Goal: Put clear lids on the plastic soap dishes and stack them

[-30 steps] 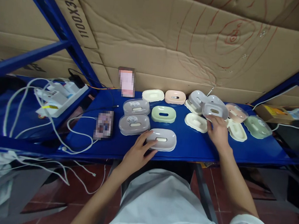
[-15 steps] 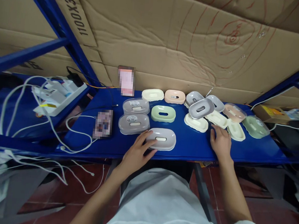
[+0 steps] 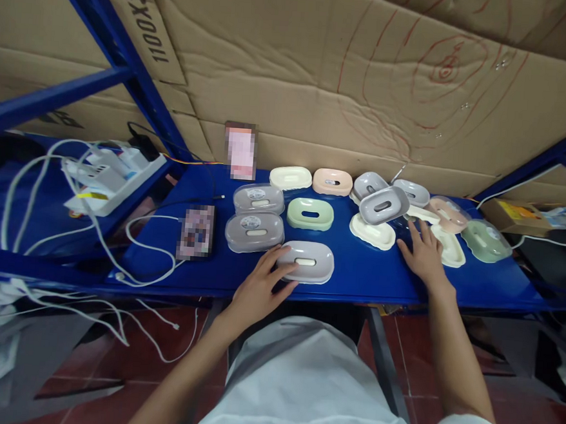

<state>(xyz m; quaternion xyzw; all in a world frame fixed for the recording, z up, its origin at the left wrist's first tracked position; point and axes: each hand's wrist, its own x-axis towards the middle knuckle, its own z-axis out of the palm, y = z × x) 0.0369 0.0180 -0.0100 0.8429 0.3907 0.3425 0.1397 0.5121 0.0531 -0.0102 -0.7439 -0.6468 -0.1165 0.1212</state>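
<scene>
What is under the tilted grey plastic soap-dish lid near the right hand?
The tilted grey plastic soap-dish lid leans on a cream oval plastic soap-dish tray in front and another grey lid behind. Whatever lies directly beneath it is covered.

Bare blue shelf (image 3: pixel 361 272) between both hands — soap dishes (image 3: pixel 379 206) crowd the back.

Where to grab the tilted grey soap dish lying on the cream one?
Probably pinch the grey soap dish across its raised near rim, coming from the front right, where the right hand is. It rests tilted on the cream dish, so that edge looks free.
</scene>
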